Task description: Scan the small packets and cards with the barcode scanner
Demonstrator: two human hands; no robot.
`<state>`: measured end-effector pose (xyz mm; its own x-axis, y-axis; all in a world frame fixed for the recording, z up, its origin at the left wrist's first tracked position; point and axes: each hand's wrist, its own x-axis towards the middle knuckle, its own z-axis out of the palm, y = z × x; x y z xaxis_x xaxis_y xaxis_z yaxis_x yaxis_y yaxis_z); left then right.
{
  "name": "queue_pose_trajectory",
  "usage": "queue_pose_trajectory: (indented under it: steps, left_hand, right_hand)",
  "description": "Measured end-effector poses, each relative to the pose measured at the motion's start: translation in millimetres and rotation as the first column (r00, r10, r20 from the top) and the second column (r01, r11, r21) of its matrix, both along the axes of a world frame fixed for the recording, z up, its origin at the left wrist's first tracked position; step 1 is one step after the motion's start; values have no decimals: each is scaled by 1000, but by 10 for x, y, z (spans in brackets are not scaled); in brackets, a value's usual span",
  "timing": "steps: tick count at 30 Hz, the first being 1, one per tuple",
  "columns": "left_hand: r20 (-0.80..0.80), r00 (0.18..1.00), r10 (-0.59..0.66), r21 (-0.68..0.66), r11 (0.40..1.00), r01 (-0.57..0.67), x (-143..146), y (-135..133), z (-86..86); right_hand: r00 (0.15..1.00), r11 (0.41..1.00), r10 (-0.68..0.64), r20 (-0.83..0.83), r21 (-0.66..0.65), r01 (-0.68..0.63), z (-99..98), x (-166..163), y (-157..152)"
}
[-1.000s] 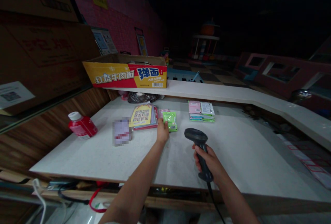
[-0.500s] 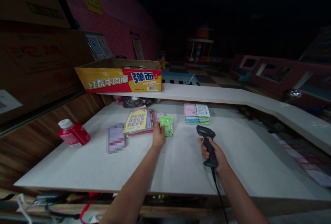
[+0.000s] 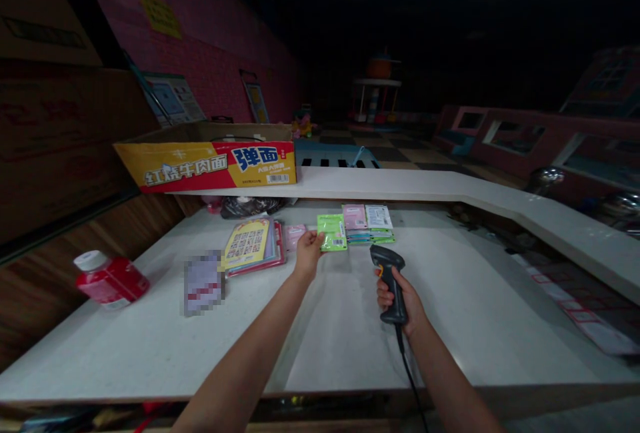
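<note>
1. Our left hand (image 3: 308, 254) pinches the green sachet (image 3: 333, 232) by its left edge, just left of the sachet stack (image 3: 376, 218).
2. Our right hand (image 3: 404, 296) grips the barcode scanner (image 3: 389, 258), nearer us.
3. Carton (image 3: 220, 165): we read "红烧牛肉面", "弹面".

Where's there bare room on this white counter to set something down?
Bare counter lies right of the scanner, and also between the red bottle and left forearm, toward the front edge. It's crowded farther back, where the yellow booklet, left hand, green packet and packet stack sit close together.
</note>
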<state>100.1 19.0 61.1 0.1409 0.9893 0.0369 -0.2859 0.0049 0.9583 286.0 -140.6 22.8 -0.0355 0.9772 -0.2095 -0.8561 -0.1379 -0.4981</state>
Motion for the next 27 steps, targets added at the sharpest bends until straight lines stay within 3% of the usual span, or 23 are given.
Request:
queue_pose_trajectory:
  steps: [6,12,22,27]
  left_hand:
    - [-114,990,85,-157,982,-103,654,207,277]
    - [-509,823,252,-3,955,-295,1094,414,329]
    - [-744,631,219,65,964,-259,1227,353,515]
    - [-805,493,330,224,938,-264,1197,318,491]
  right_hand:
    - [1000,1000,7,-2,9,-7,-38,3,34]
    - [1000,999,19,-10,-26,-19,-14,-10,34]
    - [1000,998,-16,1,-58,16,114,-61,-11]
    - [1000,999,-10,2,-51,11,109,-61,-8]
